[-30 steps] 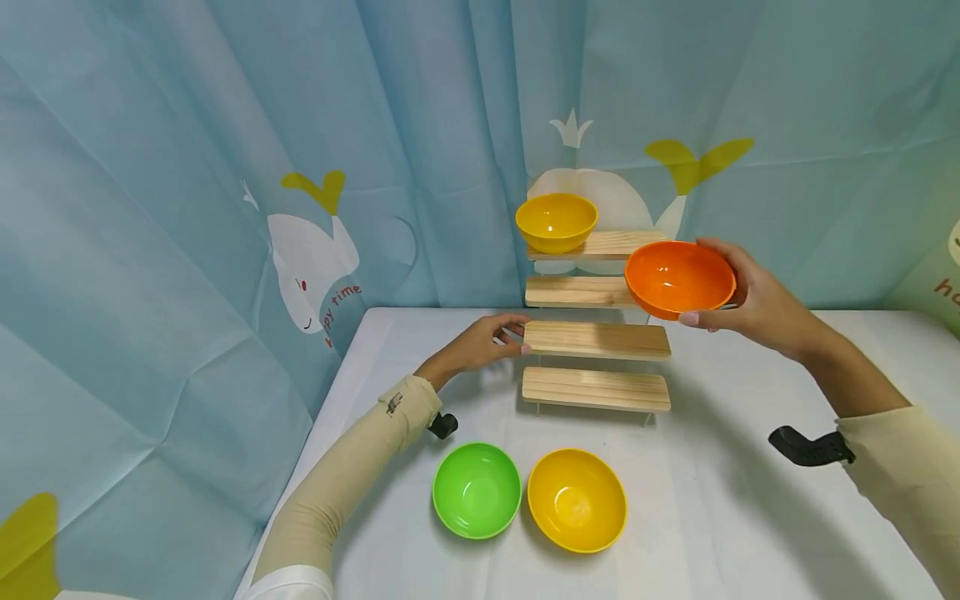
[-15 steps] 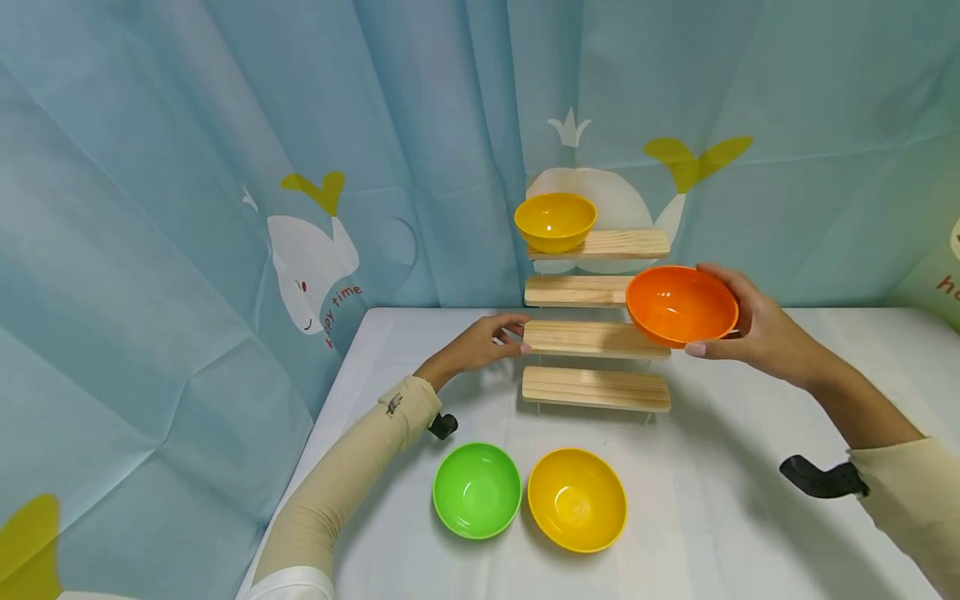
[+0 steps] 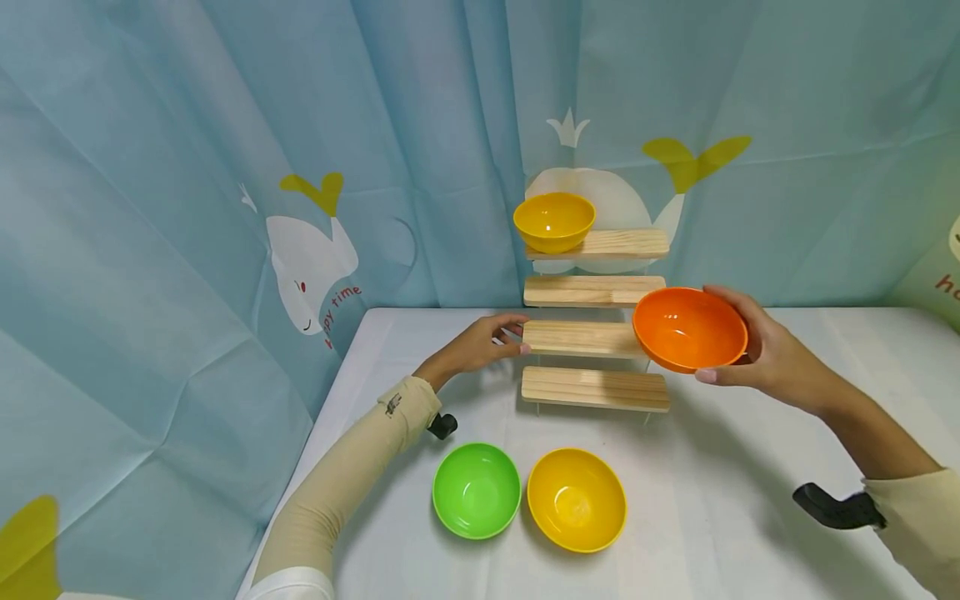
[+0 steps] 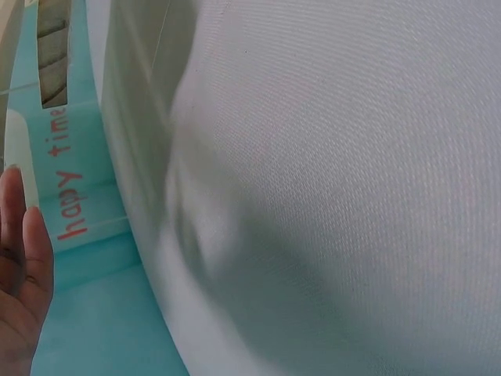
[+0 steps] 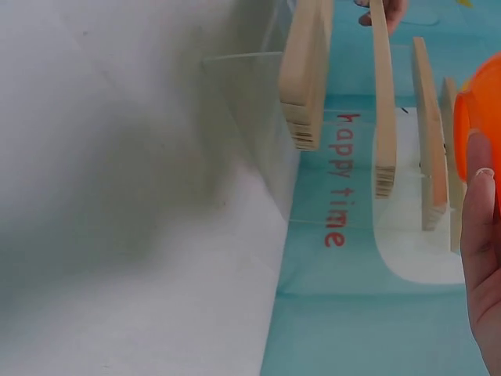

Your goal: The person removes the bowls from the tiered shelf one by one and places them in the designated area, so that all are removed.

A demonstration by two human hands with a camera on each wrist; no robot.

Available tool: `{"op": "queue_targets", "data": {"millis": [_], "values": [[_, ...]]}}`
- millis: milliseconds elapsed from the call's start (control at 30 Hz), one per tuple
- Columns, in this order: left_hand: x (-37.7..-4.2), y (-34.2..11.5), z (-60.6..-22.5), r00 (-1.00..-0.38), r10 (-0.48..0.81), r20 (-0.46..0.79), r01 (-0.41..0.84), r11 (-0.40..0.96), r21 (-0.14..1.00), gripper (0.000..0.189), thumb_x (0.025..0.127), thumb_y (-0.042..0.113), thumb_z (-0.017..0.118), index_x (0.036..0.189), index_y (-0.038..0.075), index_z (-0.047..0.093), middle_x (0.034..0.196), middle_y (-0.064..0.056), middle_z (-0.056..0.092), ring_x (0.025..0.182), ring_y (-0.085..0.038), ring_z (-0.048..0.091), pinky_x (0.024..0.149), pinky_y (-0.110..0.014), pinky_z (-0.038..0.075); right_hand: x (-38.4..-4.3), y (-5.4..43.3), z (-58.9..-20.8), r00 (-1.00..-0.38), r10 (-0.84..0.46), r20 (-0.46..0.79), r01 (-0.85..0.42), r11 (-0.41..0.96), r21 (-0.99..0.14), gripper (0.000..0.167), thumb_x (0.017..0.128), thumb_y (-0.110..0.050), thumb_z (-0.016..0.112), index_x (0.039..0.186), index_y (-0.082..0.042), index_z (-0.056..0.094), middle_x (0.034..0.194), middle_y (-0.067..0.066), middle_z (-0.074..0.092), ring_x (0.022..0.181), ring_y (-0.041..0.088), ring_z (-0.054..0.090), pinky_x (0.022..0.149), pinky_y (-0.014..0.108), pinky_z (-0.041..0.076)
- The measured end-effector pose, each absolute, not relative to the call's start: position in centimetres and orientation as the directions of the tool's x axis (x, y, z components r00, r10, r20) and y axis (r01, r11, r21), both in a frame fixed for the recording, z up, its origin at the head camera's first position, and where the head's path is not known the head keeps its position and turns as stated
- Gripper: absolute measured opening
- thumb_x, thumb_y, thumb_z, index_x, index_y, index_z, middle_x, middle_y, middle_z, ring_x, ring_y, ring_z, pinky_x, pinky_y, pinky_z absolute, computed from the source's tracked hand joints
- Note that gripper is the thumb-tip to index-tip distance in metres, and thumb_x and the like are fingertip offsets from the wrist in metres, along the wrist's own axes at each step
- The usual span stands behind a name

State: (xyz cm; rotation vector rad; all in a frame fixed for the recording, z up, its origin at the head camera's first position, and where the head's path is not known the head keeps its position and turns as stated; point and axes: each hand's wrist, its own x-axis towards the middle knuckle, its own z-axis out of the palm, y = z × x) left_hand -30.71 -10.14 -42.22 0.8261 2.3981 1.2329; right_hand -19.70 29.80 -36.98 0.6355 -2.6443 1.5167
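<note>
My right hand grips an orange bowl by its right side, thumb at the near rim and fingers behind. The bowl tilts slightly and overlaps the right ends of the middle boards of a tiered wooden stand. In the right wrist view the orange bowl shows at the right edge, beside the board ends. At the stand's left side, my left hand holds the end of the second board from the bottom between thumb and fingers. A yellow bowl sits on the left of the top board.
On the white table in front of the stand, a green bowl stands close beside a larger yellow bowl. A blue curtain with whale prints hangs behind and to the left. Clear supports carry the boards.
My right hand has lowered the orange bowl from beside the upper boards to about the second board from the bottom, shifting slightly right. The left hand stays at the stand.
</note>
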Motion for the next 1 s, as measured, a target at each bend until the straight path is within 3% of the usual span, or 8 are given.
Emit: {"op": "queue_targets", "data": {"millis": [1000], "values": [[-30.7, -10.1, -42.3, -0.785, 0.618, -0.025, 0.338, 0.463, 0.819, 0.060, 0.098, 0.030, 0.067, 0.151, 0.011, 0.045, 0.136, -0.012, 0.058, 0.113, -0.026, 0.060, 0.096, -0.035, 0.052, -15.7, 30.3, -39.7, -0.890, -0.389, 0.237, -0.384, 0.359, -0.851, 0.103, 0.072, 0.016, 0.077, 0.157, -0.007, 0.024, 0.142, -0.007, 0.043, 0.113, 0.002, 0.053, 0.074, 0.023, 0.060]]}}
